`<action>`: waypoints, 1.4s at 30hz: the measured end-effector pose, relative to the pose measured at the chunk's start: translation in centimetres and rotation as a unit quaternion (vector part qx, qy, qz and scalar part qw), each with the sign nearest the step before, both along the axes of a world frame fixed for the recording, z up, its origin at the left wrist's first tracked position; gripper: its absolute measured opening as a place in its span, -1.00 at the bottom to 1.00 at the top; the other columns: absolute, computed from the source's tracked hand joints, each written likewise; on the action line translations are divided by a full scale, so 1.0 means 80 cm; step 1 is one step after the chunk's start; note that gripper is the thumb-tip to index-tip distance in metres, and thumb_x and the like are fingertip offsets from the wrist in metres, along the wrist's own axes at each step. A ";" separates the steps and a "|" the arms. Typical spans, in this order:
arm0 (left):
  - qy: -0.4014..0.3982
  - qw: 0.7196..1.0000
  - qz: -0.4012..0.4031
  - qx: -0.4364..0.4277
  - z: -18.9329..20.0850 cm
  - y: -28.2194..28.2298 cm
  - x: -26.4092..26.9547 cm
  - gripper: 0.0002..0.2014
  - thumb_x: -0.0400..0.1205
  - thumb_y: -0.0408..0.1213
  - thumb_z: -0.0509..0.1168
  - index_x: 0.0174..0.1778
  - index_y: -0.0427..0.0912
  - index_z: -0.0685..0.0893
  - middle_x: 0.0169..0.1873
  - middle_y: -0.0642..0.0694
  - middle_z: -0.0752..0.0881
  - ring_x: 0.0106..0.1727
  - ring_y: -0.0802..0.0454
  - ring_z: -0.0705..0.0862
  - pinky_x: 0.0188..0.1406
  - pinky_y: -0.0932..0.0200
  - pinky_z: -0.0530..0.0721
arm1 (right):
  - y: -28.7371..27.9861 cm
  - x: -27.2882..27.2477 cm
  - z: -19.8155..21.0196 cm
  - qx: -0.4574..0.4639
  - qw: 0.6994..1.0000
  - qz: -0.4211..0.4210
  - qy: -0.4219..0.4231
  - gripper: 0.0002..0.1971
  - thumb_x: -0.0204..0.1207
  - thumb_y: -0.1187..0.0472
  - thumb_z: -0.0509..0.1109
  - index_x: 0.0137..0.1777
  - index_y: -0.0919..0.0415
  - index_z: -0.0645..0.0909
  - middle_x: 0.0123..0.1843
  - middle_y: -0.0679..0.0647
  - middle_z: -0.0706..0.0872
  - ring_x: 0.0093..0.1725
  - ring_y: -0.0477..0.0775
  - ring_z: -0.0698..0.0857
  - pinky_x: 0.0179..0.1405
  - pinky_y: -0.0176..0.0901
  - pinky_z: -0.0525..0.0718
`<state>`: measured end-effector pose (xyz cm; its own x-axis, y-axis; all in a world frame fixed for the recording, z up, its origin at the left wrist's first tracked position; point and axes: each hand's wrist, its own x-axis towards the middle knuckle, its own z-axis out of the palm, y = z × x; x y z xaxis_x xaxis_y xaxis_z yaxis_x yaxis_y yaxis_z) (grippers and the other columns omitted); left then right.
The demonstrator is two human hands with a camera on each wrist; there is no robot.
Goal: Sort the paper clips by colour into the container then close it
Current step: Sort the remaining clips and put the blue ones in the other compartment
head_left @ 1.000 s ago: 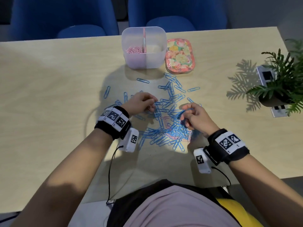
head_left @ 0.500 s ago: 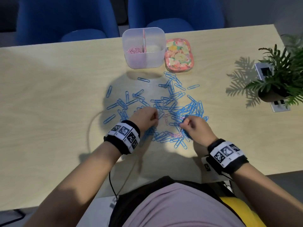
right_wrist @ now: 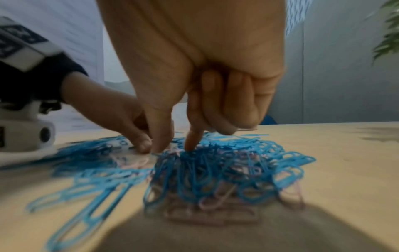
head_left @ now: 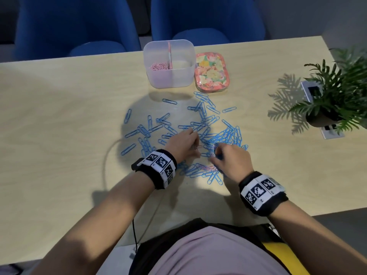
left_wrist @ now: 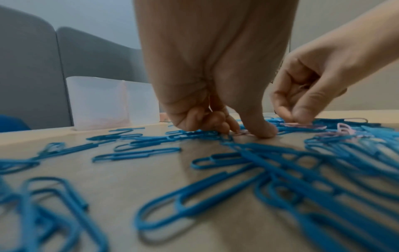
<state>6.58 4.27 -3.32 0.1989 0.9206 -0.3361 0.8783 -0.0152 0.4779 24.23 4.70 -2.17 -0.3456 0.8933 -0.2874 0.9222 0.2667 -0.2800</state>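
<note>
Blue paper clips point(head_left: 200, 124) lie scattered and heaped mid-table, with a few pink paper clips point(head_left: 206, 167) mixed in. My left hand point(head_left: 195, 146) is down in the pile, thumb and curled fingers point(left_wrist: 228, 127) pinching a pink clip point(left_wrist: 240, 133) against the table. My right hand point(head_left: 214, 158) is just to its right, thumb and forefinger point(right_wrist: 192, 139) closing on a pink clip point(left_wrist: 302, 125) on top of the heap point(right_wrist: 226, 170). The clear two-part container point(head_left: 168, 76) stands open at the far edge, with pink clips point(head_left: 158, 66) in its left compartment.
The floral lid point(head_left: 212, 72) lies flat right of the container. A potted plant point(head_left: 335, 100) and a wall-socket plate point(head_left: 333, 132) are at the right edge. Blue chairs point(head_left: 206, 18) stand beyond the table. A cable point(head_left: 105, 165) loops left of my left wrist.
Both hands have drawn closer together and lowered into the near middle of the pile. A bunch of blue clips now lies pushed out to the right of the heap.
</note>
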 end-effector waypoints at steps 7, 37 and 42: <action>0.055 0.997 -0.058 -0.016 0.002 0.005 -0.002 -0.62 0.54 0.02 0.34 0.05 -0.23 0.59 0.14 -0.18 0.55 0.19 -0.12 0.59 -0.02 0.00 0.54 | 0.014 0.008 -0.014 -0.087 0.975 -0.099 0.178 -0.80 0.48 0.10 0.40 -0.34 0.08 0.51 -0.43 0.04 0.66 -0.37 0.00 0.62 -0.29 -0.14 0.51; -0.070 0.997 0.041 -0.012 0.003 -0.006 -0.006 -0.82 0.67 -0.27 0.18 0.05 -0.30 0.57 0.00 -0.20 0.65 0.04 -0.13 0.60 -0.01 0.15 0.45 | 0.037 0.031 0.019 -0.294 0.823 -0.194 0.446 -0.78 0.57 0.44 0.27 -0.32 0.28 0.48 -0.64 -0.01 0.64 -0.74 -0.18 0.44 -0.75 -0.42 0.37; -0.210 0.967 0.107 -0.095 0.005 -0.006 -0.002 -0.78 0.66 -0.41 0.09 0.15 -0.25 0.57 -0.32 0.06 0.53 -0.14 -0.01 0.51 -0.13 0.17 0.44 | 0.048 0.043 0.031 -0.333 0.719 -0.274 0.545 -0.70 0.51 0.64 0.15 -0.35 0.29 0.43 -0.25 0.11 0.83 -0.41 -0.06 0.79 -0.60 -0.37 0.61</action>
